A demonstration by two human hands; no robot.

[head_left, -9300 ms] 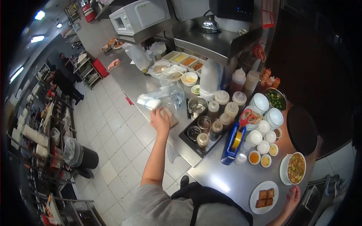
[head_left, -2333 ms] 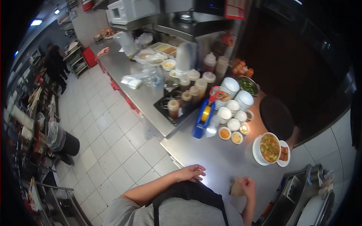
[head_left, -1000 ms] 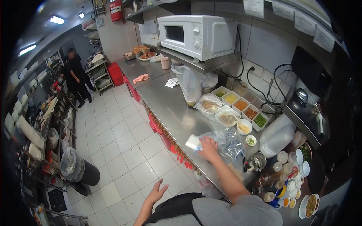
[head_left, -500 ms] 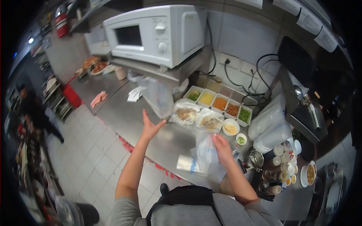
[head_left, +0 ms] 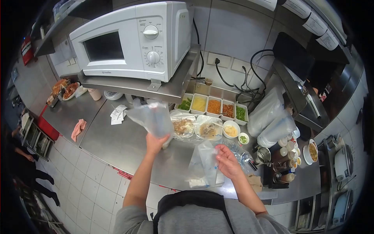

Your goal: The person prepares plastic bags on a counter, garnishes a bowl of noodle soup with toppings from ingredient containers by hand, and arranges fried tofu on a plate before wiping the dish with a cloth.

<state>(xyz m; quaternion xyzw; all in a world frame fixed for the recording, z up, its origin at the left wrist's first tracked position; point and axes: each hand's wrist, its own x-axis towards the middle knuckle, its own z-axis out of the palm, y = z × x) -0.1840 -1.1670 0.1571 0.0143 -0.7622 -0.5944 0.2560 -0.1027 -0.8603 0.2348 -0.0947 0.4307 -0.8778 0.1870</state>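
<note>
My left hand [head_left: 156, 144] is closed around the lower end of a translucent plastic bag [head_left: 151, 117], which flares open above the counter. My right hand [head_left: 229, 162] pinches the edge of a thin clear plastic bag [head_left: 206, 158]. That clear bag hangs over a white plastic-wrapped stack [head_left: 198, 182] near the counter's front edge. Just beyond my hands sit two plastic-lined dishes of food, a left one [head_left: 184, 126] and a right one [head_left: 209, 129]. A white bowl of pale yellowish food [head_left: 231, 130] and a small cup of chopped greens [head_left: 243, 139] stand to their right.
A white microwave [head_left: 132, 43] rests on a steel shelf above the counter [head_left: 105, 150]. Behind the dishes are several topping tubs [head_left: 213, 107]. Stacked plastic containers [head_left: 276, 130] and sauce bottles [head_left: 282, 160] stand right. A person in dark clothing [head_left: 31, 167] is at far left.
My left hand was open beside the translucent bag; now it has closed on it. The right hand still holds the clear bag. The camera view has shifted, bringing the microwave nearer.
</note>
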